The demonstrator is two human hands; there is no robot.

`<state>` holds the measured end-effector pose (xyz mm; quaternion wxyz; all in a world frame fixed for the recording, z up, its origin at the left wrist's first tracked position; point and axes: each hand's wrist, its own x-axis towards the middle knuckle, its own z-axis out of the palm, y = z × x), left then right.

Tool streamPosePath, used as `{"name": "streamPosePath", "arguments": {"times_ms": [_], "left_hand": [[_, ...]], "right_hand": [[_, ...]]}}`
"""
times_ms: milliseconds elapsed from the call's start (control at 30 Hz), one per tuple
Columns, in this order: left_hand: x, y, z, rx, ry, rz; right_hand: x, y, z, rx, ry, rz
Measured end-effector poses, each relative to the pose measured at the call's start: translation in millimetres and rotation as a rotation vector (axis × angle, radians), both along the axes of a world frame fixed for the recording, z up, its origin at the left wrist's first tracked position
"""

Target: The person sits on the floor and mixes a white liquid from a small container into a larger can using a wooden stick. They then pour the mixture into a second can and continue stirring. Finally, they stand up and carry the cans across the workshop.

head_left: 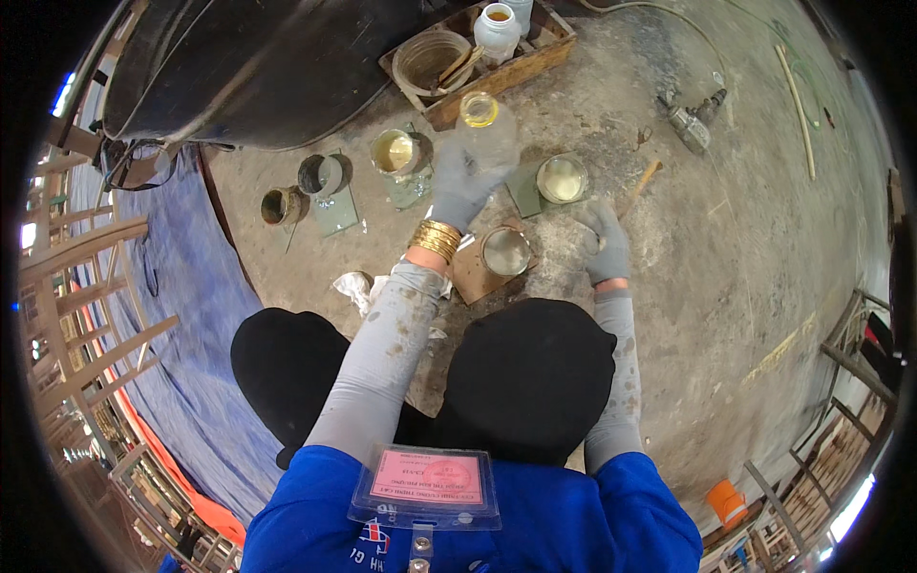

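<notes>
My left hand (468,186), in a grey glove, is wrapped round a clear plastic bottle (497,134) with a yellow rim, lifted over the floor. My right hand (604,244), gloved too, has its fingers curled at the right of the cups. A thin wooden stick (642,184) slants away from its far edge; whether the fingers grip it I cannot tell. Between the hands, a cup of pale liquid (562,180) stands on a green tile. Nearer me, a cup with greyish contents (505,251) rests on a brown board (471,272).
To the left stand a cup of cream liquid (394,153), a grey cup (321,175) and a stained cup (279,205). A wooden crate (549,59) holds a bowl (430,59) and a white jar (498,36). A power tool (690,129) lies right; crumpled white cloth (353,289) lies near my knees.
</notes>
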<state>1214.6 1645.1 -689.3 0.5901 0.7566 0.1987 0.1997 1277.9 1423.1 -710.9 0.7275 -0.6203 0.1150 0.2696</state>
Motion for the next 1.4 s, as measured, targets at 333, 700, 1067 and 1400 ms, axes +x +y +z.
{"name": "streamPosePath", "arguments": {"times_ms": [333,700,1067,1400], "left_hand": [[32.8,27.2,-93.5,0.015,0.094,0.155],[-19.5,8.2,-96.0,0.122,0.637,0.246],[26.3,-54.4,-84.4,-0.035,0.825,0.325],[13.9,-53.0,-115.5,-0.542,0.403,0.212]], "right_hand": [[-11.9,-15.5,-47.1,-0.095,0.338,-0.160],[29.1,1.2,-81.8,-0.162,0.038,-0.155],[49.8,-3.6,-98.6,-0.369,0.019,0.021],[45.4,-6.8,-97.8,-0.186,0.086,0.096]]}}
